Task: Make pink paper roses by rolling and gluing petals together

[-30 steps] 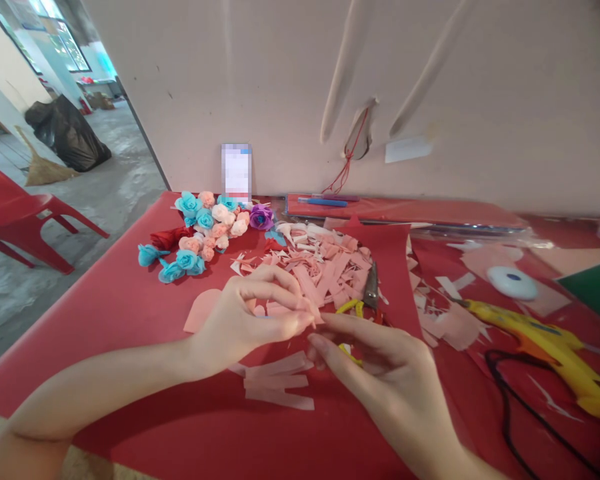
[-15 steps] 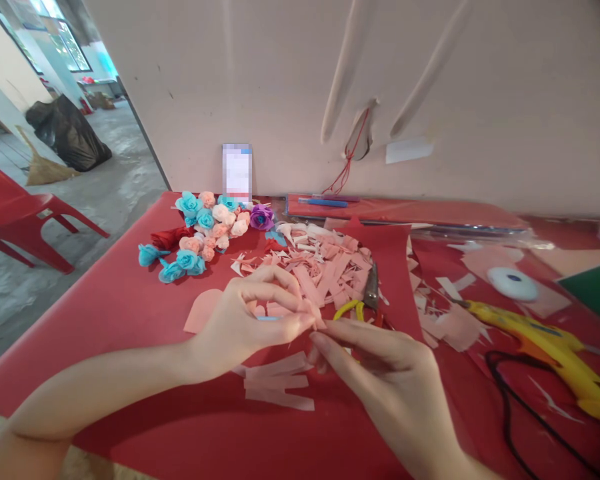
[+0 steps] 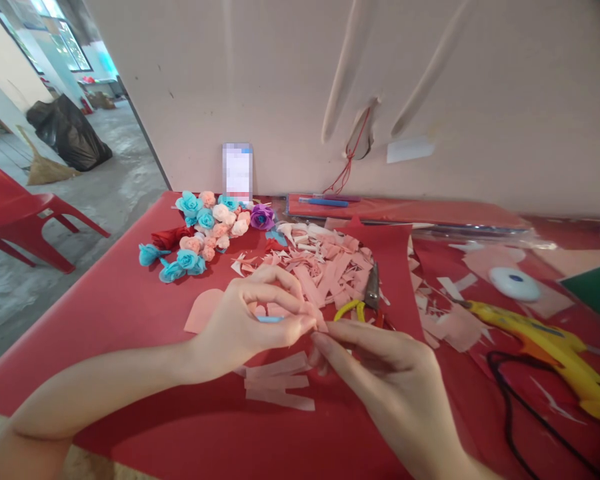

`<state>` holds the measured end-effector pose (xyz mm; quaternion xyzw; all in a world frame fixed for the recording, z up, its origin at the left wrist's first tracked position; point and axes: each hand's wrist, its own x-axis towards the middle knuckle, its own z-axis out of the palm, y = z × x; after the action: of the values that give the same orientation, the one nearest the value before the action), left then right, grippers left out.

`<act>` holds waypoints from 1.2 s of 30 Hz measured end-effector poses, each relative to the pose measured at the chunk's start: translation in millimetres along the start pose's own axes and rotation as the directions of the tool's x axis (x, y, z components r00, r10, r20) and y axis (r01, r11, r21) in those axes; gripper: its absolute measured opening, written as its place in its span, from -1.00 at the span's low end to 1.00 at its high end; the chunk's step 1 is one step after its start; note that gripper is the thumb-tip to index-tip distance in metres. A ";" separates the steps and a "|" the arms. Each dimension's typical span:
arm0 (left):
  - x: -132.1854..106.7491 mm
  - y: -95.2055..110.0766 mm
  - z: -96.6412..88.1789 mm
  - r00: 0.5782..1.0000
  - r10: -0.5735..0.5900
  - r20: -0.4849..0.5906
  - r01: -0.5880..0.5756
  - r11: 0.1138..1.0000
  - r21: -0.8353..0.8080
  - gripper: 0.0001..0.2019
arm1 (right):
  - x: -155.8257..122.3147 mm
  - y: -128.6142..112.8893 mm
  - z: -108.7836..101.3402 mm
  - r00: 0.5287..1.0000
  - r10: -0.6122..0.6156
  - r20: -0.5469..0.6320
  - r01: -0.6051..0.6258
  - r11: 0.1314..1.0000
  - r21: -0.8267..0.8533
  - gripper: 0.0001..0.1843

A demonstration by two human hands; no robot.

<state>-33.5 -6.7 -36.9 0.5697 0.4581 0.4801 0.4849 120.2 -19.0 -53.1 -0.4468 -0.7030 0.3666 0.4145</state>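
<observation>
A small pink paper piece [image 3: 321, 321] is pinched between the thumb and fingers of the left hand [image 3: 245, 327] above the counter [image 3: 105, 313], and more of its edge is exposed toward the right hand [image 3: 400, 373] than one second earlier. The right fingertips are held against or just beside that edge, whether gripping cannot be told; fine handling of the edge is judged to be in progress. Pale pink strips [image 3: 279, 381] are laid nearer than the hands, pink scraps [image 3: 335, 267] heaped beyond.
</observation>
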 end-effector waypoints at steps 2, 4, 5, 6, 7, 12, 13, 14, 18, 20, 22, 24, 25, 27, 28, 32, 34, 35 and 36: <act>-0.5 -1.1 0.1 1.000 0.006 -0.006 -0.006 1.000 -0.021 -0.89 | 0.3 -0.5 0.2 1.000 0.007 -0.013 -0.007 1.000 0.013 -0.79; -1.1 -2.8 0.1 1.000 0.007 -0.007 -0.008 0.999 -0.046 -0.88 | 0.2 -0.7 1.0 0.999 0.019 -0.025 -0.019 0.999 0.030 -0.83; -1.4 -3.7 0.2 1.000 0.007 -0.006 -0.007 0.998 -0.055 -0.88 | 0.2 -0.6 1.5 0.999 0.025 -0.027 -0.024 0.999 0.040 -0.85; -1.7 -4.7 0.3 1.000 0.008 -0.007 -0.008 0.998 -0.061 -0.87 | 0.3 -0.5 1.9 0.999 0.028 -0.027 -0.026 0.998 0.050 -0.86; -1.9 -5.5 0.5 1.000 0.011 -0.007 -0.011 0.998 -0.067 -0.87 | 0.4 -0.3 2.4 0.999 0.024 -0.027 -0.022 0.998 0.061 -0.87; -2.0 -7.4 1.8 1.000 0.011 -0.012 -0.012 0.997 -0.072 -0.88 | 1.5 1.3 3.4 1.000 -0.012 -0.027 0.013 0.999 0.034 -0.84; -1.8 -7.4 2.2 1.000 0.009 -0.012 -0.010 0.997 -0.075 -0.88 | 1.5 1.7 3.4 0.999 -0.021 -0.030 0.021 1.000 0.005 -0.82; -1.6 -7.4 2.5 1.000 0.007 -0.012 -0.008 0.997 -0.082 -0.88 | 1.4 2.2 3.3 0.999 -0.027 -0.033 0.026 0.999 -0.022 -0.80; -2.1 -8.2 3.8 1.000 -0.006 0.011 0.007 0.994 -0.107 -0.86 | 0.8 2.3 3.3 0.999 0.007 -0.037 -0.007 1.000 -0.011 -0.78; -3.1 -8.9 3.6 1.000 -0.027 0.010 0.028 0.994 -0.104 -0.87 | 0.7 1.0 3.0 0.999 0.045 -0.024 -0.044 0.998 0.045 -0.77; -3.6 -9.5 1.6 0.999 -0.034 0.005 0.034 0.992 -0.123 -0.88 | 0.8 -0.9 2.2 0.996 0.089 -0.012 -0.087 0.989 0.117 -0.75; -2.6 -10.2 -2.4 1.000 -0.004 -0.011 0.002 0.989 -0.148 -0.90 | 0.8 -2.0 0.9 0.988 0.152 -0.010 -0.145 0.962 0.230 -0.75; -1.4 -10.7 -5.0 1.000 0.020 -0.023 -0.024 0.987 -0.161 -0.90 | 0.9 -1.9 0.0 0.983 0.185 0.007 -0.179 0.938 0.298 -0.77; 2.0 -12.1 -10.0 0.998 0.053 -0.014 -0.055 0.983 -0.177 -0.88 | 1.4 -0.3 -1.7 0.968 0.234 0.090 -0.250 0.867 0.432 -0.82; 3.9 -13.2 -11.9 0.997 0.067 0.030 -0.060 0.981 -0.184 -0.87 | 1.9 1.1 -2.5 0.958 0.245 0.148 -0.286 0.823 0.490 -0.84; 10.1 -18.5 -13.7 0.940 0.183 0.288 -0.108 0.960 -0.260 -0.88 | 4.9 6.2 -3.2 0.906 0.244 0.344 -0.416 0.661 0.624 -0.84; 11.3 -20.6 -12.3 0.906 0.257 0.335 -0.154 0.940 -0.305 -0.87 | 6.2 7.0 -2.7 0.888 0.242 0.392 -0.454 0.599 0.660 -0.86; 11.5 -21.4 -11.6 0.899 0.279 0.338 -0.170 0.933 -0.318 -0.87 | 6.6 6.9 -2.3 0.879 0.242 0.411 -0.471 0.572 0.672 -0.87; 11.5 -21.9 -11.1 0.895 0.294 0.336 -0.182 0.928 -0.325 -0.86 | 6.7 6.7 -2.0 0.871 0.243 0.428 -0.487 0.548 0.680 -0.88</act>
<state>-44.3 8.3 -56.7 0.6278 0.2077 0.4782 0.5779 122.5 -10.2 -56.5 -0.3064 -0.4192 0.7691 0.3727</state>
